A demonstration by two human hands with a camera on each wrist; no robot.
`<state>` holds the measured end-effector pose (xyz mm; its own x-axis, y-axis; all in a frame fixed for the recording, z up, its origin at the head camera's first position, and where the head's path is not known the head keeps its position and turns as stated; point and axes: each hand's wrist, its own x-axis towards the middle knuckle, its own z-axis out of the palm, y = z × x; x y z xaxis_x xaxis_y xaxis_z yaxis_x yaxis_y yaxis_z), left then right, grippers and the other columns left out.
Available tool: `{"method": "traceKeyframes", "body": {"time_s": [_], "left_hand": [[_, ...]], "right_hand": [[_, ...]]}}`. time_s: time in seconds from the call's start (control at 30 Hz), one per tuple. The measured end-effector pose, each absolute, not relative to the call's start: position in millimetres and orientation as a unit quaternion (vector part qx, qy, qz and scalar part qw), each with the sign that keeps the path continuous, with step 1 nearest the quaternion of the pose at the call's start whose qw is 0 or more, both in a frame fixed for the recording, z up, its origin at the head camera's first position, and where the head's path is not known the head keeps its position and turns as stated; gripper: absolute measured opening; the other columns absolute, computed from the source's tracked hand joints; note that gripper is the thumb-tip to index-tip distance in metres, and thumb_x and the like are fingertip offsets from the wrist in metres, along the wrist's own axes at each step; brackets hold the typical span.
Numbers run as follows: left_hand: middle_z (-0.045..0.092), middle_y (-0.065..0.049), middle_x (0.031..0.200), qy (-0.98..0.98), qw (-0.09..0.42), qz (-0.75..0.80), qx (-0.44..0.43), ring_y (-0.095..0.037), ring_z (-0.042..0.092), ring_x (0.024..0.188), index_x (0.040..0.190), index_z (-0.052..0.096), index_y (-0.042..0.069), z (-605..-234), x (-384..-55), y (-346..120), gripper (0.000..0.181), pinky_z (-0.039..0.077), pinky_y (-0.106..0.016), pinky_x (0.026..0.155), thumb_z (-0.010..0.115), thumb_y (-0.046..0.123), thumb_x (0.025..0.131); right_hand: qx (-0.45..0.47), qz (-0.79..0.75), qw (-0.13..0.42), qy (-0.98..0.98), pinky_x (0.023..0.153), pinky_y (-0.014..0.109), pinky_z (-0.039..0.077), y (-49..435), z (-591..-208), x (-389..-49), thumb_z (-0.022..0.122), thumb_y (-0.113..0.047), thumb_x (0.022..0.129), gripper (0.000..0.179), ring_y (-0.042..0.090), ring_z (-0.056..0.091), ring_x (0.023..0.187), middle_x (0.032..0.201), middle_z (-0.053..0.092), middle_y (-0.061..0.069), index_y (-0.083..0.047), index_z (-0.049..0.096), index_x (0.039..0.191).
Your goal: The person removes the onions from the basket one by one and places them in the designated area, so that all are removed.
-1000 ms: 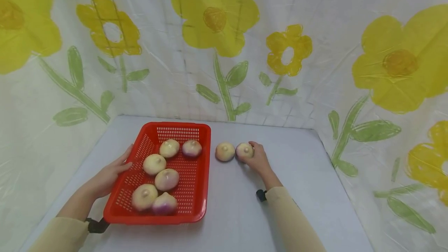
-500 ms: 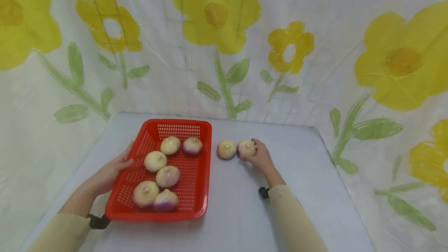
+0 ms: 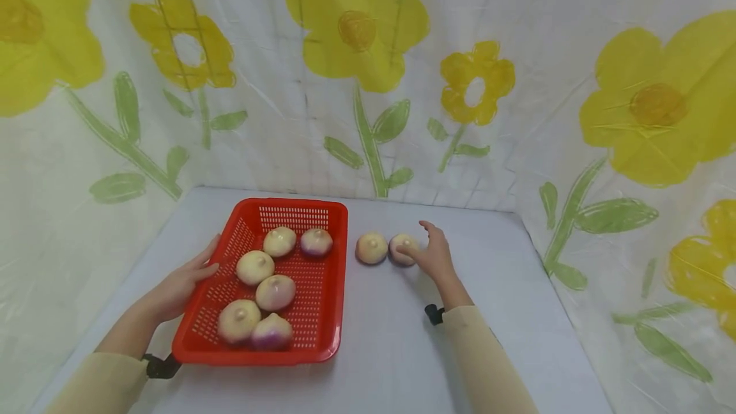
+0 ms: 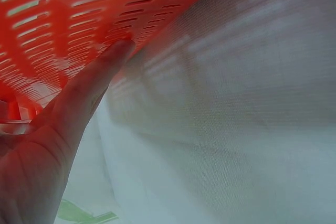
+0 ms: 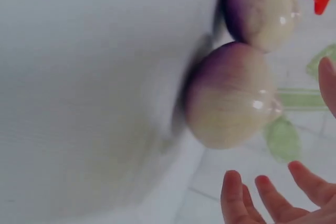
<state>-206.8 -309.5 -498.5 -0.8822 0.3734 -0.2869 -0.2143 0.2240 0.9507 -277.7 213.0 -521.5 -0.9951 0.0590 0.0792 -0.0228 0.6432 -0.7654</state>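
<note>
On the table, right of a red plastic basket [image 3: 339, 280], two purple-and-cream turnips sit side by side: a left turnip [image 3: 371, 248] and a right turnip [image 3: 403, 250]. My right hand [image 3: 435, 257] is just beside the right one, fingers spread and thumb apart, holding nothing. The right wrist view shows a gap between the fingertips [image 5: 232, 179] and that turnip [image 5: 231, 98]. With my left hand [image 3: 175, 289] I grip the basket's left side, thumb at the rim. A finger [image 4: 100, 74] lies along the slotted outer wall in the left wrist view.
Several more turnips lie in the basket, such as a pale turnip [image 3: 255, 268] and a purple-bottomed turnip [image 3: 272, 331]. A white table [image 3: 397, 350] carries everything. Behind it hangs a curtain [image 3: 270, 114] printed with yellow flowers.
My right hand has let go of the right turnip; its fingers have opened and drawn back slightly right. The left hand and basket stay where they were.
</note>
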Motion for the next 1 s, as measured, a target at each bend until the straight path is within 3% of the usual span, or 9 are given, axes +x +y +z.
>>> {"method": "traceKeyframes", "body": {"time_s": [0.27,0.57,1.0], "left_hand": [[-0.016,-0.012,0.169,0.745,0.232,0.623,0.053,-0.051,0.010,0.151,0.159,-0.012,0.038,-499.5,-205.9,-310.6,0.066,0.055,-0.039,0.098,0.032,0.030,0.111],[-0.016,-0.012,0.169,0.745,0.230,0.624,0.056,-0.051,0.011,0.151,0.159,-0.012,0.037,-499.1,-205.3,-309.2,0.066,0.055,-0.044,0.098,0.033,0.030,0.111],[-0.016,-0.012,0.169,0.745,0.227,0.625,0.053,-0.050,0.013,0.151,0.160,-0.012,0.036,-499.0,-202.6,-307.2,0.065,0.054,-0.038,0.099,0.031,0.029,0.111]], "right_hand": [[0.017,0.462,0.079,-0.883,0.109,0.055,0.042,190.4,-490.9,-274.2,0.090,-0.036,0.074,0.090,0.040,0.046,0.136,0.150,0.047,0.019,-0.008,0.047,0.148],[0.073,0.476,0.064,-0.874,0.096,0.048,0.055,135.0,-457.6,-267.6,0.088,-0.037,0.077,0.079,0.032,0.062,0.118,0.135,0.063,0.011,-0.013,0.053,0.144],[0.112,0.496,-0.063,-0.858,0.098,0.046,0.055,58.6,-437.2,-271.8,0.081,-0.040,0.085,0.068,0.031,0.059,0.123,0.139,0.060,0.014,-0.016,0.054,0.142]]}}
